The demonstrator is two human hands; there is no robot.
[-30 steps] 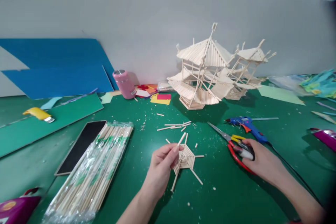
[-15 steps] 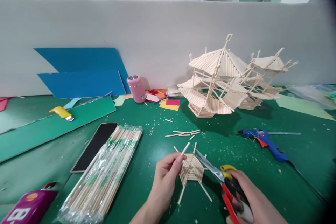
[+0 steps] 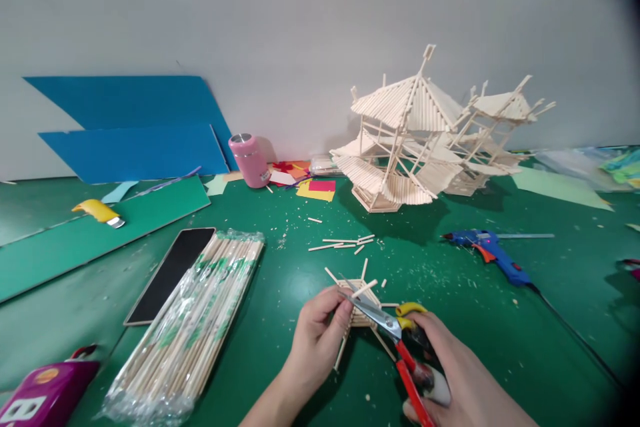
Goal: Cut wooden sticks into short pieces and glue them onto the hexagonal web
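Between thumb and fingers, my left hand [image 3: 320,333] pinches a short wooden stick [image 3: 365,289]. My right hand [image 3: 445,373] is wrapped round the handles of the red and yellow scissors [image 3: 385,320], whose blades lie at the stick beside my left fingertips. Below the stick, a web-shaped frame of wooden sticks [image 3: 364,319] rests on the green table [image 3: 280,293], partly hidden by my left hand and the blades. Several cut sticks [image 3: 343,243] lie behind it, and a tiny piece [image 3: 384,283] sits at its back right.
A bagged bundle of sticks [image 3: 200,327] and a black tablet-like panel [image 3: 170,273] lie left. A blue glue gun [image 3: 493,250] with its cable is at right. Stick-built pavilions [image 3: 400,147], a pink flask [image 3: 249,161] and coloured paper stand behind. A yellow cutter [image 3: 99,211] lies far left.
The scissors have moved left onto the stick, and their blades have come closer together. The stick in my left hand has tilted to the right. The camera view has shifted slightly.
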